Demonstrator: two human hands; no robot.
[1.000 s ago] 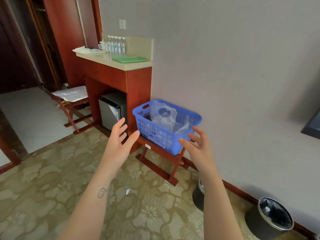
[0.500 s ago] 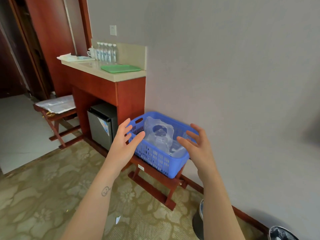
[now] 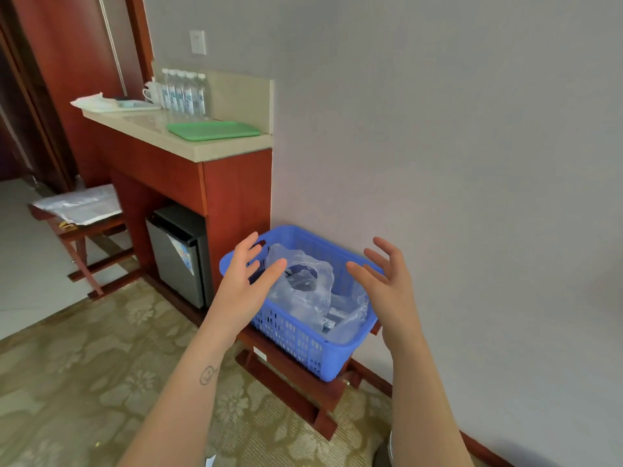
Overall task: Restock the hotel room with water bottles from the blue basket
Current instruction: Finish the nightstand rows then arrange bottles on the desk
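Observation:
A blue basket (image 3: 296,342) sits on a low wooden rack against the wall. Inside it lies a clear plastic bag (image 3: 303,291) with bottles showing dimly through it. My left hand (image 3: 247,281) hovers open over the basket's left rim, fingers spread. My right hand (image 3: 387,284) is open above the right rim, palm facing left. Neither hand touches the bag or basket. Several water bottles (image 3: 183,94) stand in a row at the back of the counter (image 3: 188,146).
A green tray (image 3: 212,129) lies on the counter, with white cups (image 3: 150,92) and a cloth at its far end. A mini fridge (image 3: 178,254) sits under the counter. A wooden luggage rack (image 3: 84,227) stands left. A bin rim shows at the bottom edge.
Both hands have moved forward and now hover over the basket. The view has come closer to the basket and tilted down.

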